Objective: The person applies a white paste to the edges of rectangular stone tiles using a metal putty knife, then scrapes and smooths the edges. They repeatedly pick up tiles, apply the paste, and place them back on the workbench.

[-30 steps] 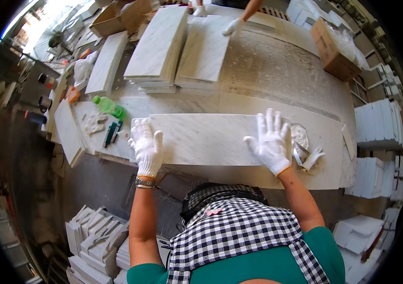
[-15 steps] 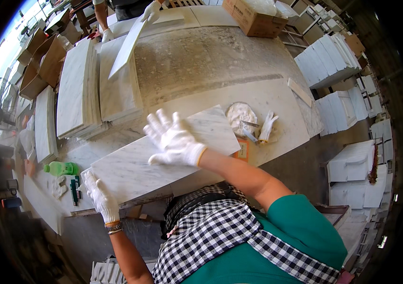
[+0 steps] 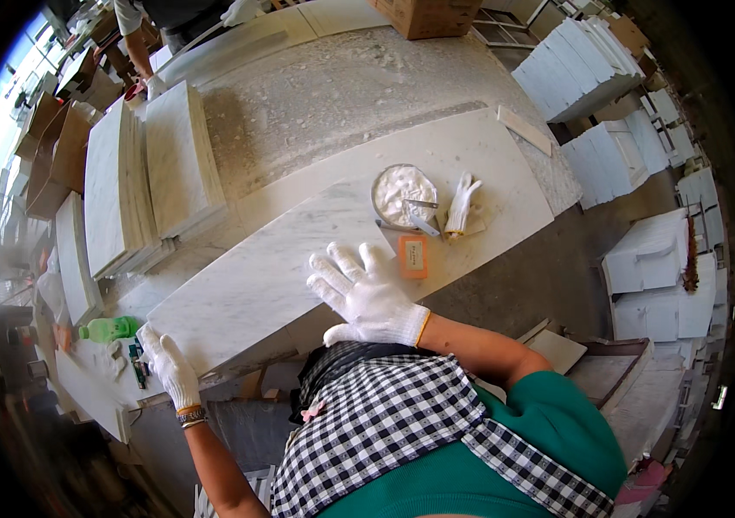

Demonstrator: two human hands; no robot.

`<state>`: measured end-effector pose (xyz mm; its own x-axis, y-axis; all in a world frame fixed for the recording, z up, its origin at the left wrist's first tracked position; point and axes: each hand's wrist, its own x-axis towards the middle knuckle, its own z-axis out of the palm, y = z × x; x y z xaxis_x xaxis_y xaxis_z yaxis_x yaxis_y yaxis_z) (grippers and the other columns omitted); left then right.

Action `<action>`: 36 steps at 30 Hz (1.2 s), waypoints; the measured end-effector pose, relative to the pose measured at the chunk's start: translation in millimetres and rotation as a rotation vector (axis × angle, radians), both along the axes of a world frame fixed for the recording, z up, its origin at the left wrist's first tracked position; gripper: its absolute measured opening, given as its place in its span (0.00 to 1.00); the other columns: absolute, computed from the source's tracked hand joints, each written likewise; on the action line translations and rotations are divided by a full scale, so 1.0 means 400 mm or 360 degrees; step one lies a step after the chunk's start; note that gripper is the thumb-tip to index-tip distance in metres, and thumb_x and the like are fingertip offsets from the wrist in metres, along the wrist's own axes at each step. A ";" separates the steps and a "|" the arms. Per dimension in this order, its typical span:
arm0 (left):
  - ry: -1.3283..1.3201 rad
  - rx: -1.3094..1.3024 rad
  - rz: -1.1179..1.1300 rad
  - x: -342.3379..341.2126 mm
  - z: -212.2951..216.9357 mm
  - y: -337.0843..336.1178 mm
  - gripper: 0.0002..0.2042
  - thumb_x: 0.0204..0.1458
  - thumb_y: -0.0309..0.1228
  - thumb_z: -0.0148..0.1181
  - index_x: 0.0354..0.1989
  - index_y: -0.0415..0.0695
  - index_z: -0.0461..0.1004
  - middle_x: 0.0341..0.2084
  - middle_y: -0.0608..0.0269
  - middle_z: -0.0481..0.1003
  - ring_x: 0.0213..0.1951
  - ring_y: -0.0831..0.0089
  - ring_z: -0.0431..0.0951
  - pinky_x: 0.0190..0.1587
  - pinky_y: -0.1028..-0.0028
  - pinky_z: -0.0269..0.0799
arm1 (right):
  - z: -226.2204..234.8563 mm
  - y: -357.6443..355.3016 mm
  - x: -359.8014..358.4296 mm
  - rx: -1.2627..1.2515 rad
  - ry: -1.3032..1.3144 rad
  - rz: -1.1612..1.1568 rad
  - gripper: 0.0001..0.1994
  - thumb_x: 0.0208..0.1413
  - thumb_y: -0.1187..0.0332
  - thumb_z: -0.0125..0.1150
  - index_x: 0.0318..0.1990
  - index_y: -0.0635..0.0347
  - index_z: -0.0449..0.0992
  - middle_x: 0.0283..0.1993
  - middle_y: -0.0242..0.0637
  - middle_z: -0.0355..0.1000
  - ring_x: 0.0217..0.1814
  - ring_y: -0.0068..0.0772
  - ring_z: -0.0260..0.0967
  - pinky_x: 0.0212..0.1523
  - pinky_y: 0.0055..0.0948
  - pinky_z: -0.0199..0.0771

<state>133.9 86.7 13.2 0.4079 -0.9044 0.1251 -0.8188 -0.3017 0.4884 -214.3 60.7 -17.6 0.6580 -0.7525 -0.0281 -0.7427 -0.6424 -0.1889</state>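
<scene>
Now both gloved hands on one long marble slab [image 3: 255,285], lying aslant across the worktop [image 3: 342,95] with its near edge past the worktop's lip. Right hand [image 3: 367,298] pressed flat on the slab's near right part, fingers [image 3: 337,259] spread wide and gripping nothing, likely to steady or slide it by palm friction. Left hand [image 3: 169,367] at the slab's lower left corner, fingers seemingly curled over the edge; hard to tell from this bent view whether truly clamped or merely resting. Hands set far apart, probably to balance so long a piece.

Slab pale grey-white, veined, smooth and thin, rectangular. White knitted gloves, ribbed cuffs, a yellow trim at the right wrist. Worktop rough and dusty, speckled with powder.

Just beyond the right hand, a small orange block [image 3: 412,256] on a second light slab. Past it a round tin [image 3: 402,194] of white paste, a scraper [image 3: 424,226] beside it, and a spare glove [image 3: 461,205] lying limp to its right. Left of the slab, stacked marble tiles [image 3: 152,173], flat and square-cut. Near the left hand a green bottle [image 3: 110,329] on its side. White moulded pieces [image 3: 579,69] piled beyond the worktop's right end. Far end: another person [image 3: 160,17] in white gloves.
</scene>
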 end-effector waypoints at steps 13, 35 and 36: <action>-0.0718 0.0591 0.0077 -0.167 -0.006 -0.004 0.38 0.69 0.57 0.36 0.78 0.44 0.47 0.79 0.48 0.42 0.78 0.42 0.40 0.71 0.32 0.26 | -0.143 -0.076 -0.320 0.0052 -0.0325 -0.1422 0.17 0.60 0.54 0.62 0.48 0.56 0.77 0.46 0.46 0.79 0.44 0.52 0.80 0.40 0.50 0.79; -0.0720 0.0443 -0.0130 -0.304 -0.009 -0.033 0.38 0.66 0.57 0.45 0.78 0.47 0.51 0.79 0.50 0.42 0.77 0.42 0.43 0.70 0.30 0.28 | -0.167 -0.019 -0.401 0.0565 -0.1347 -0.1509 0.19 0.58 0.72 0.66 0.58 0.60 0.78 0.37 0.44 0.81 0.34 0.32 0.78 0.39 0.34 0.77; -0.0771 0.0469 -0.0184 -0.343 0.008 -0.060 0.38 0.66 0.57 0.45 0.78 0.47 0.50 0.79 0.50 0.42 0.77 0.41 0.43 0.70 0.31 0.28 | -0.164 -0.005 -0.423 0.0652 -0.1507 -0.1591 0.19 0.58 0.72 0.65 0.58 0.61 0.78 0.35 0.42 0.81 0.32 0.27 0.77 0.38 0.31 0.77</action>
